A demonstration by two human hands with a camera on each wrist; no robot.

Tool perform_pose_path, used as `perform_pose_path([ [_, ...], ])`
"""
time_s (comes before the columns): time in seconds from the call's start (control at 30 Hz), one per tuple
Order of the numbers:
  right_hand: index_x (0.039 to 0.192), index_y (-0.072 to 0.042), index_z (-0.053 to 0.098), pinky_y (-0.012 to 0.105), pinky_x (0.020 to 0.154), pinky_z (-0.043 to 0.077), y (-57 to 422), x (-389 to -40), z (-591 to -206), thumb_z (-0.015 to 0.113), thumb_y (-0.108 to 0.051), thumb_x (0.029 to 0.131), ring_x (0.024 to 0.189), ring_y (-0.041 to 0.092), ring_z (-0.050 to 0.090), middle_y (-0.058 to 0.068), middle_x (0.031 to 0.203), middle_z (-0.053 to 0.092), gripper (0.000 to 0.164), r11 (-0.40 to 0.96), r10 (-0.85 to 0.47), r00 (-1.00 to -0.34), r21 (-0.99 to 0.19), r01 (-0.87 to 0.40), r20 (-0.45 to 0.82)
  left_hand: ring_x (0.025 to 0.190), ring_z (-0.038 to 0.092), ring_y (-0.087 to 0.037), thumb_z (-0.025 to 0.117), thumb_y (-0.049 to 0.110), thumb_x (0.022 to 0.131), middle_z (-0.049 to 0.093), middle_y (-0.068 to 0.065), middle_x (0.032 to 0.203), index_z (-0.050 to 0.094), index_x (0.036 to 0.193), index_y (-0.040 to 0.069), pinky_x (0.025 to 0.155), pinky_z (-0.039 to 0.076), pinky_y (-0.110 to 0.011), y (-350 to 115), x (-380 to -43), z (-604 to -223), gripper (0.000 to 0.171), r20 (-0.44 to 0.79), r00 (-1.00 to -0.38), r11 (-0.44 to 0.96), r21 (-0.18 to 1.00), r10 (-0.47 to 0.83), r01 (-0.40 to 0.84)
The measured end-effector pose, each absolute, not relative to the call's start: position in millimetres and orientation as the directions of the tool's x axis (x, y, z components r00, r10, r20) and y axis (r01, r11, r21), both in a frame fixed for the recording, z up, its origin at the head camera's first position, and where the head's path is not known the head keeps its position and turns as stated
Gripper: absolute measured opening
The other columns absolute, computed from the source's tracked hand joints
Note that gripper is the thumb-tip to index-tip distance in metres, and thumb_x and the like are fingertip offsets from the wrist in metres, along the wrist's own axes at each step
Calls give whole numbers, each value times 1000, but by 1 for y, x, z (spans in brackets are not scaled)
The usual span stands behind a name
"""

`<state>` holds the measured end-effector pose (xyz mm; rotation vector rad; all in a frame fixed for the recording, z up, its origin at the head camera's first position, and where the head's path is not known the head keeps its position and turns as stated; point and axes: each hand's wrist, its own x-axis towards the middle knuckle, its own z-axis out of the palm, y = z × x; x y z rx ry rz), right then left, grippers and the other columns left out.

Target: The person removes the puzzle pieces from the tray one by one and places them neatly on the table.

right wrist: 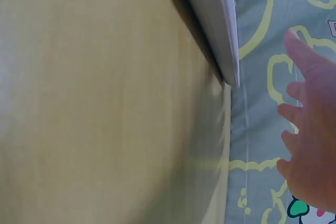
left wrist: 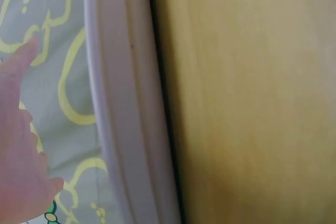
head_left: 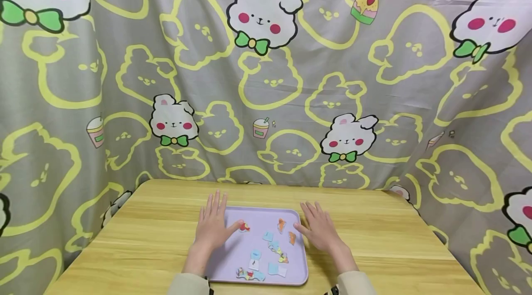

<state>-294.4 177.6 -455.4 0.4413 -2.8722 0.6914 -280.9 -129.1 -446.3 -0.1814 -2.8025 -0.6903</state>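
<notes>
A lilac tray (head_left: 232, 249) lies on the wooden table, holding several small flat printed pieces. My left hand (head_left: 214, 228) is spread over the tray's left edge, fingers straight, its thumb beside a red piece (head_left: 245, 227). At the right edge, my right hand (head_left: 321, 230) is spread too, its thumb pointing inward near two orange pieces (head_left: 292, 238). Neither hand grips anything. The left wrist view shows the tray's outer wall next to the left hand (left wrist: 21, 150). In the right wrist view the right hand (right wrist: 317, 124) has its fingers extended.
Light blue pieces (head_left: 268, 236) and a multicoloured cluster (head_left: 250, 274) lie in the tray's middle and near part. Bare wooden table (head_left: 382, 239) surrounds the tray. A grey curtain with cartoon rabbits (head_left: 282, 82) hangs behind the table and along both sides.
</notes>
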Motion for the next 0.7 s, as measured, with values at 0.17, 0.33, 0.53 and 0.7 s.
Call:
perform_pose_path([
  [0.17,151,-3,35,67,120,14,178,-295,-458,60,-36,95,149,47,19,22,156,34,69,810,-290,-936,-470,-351,199,151,12,-44,67,50,87,14,-25,162,18,153,-5,122,16,-63,-136,-280,-446,100,282,-958,871,458,46,176],
  [0.33,151,-3,35,65,121,15,178,-295,-460,66,-34,92,148,46,22,21,156,35,73,748,-358,-916,-532,-397,181,149,17,-45,71,47,84,17,-29,160,17,151,-11,121,21,-62,-146,-278,-446,104,288,-957,865,473,31,170],
  [0.53,147,1,39,66,117,24,179,-295,-460,73,-30,86,142,49,32,27,151,41,76,694,-449,-875,-545,-470,182,148,18,-47,78,38,81,17,-32,159,18,150,-14,120,21,-63,-160,-276,-446,104,279,-960,843,507,36,179],
  [0.7,146,1,41,64,114,31,180,-297,-460,74,-28,86,137,47,41,27,148,45,74,676,-490,-856,-549,-492,165,145,23,-49,82,32,77,21,-34,156,23,147,-16,120,23,-61,-170,-274,-449,103,264,-964,822,541,35,178],
])
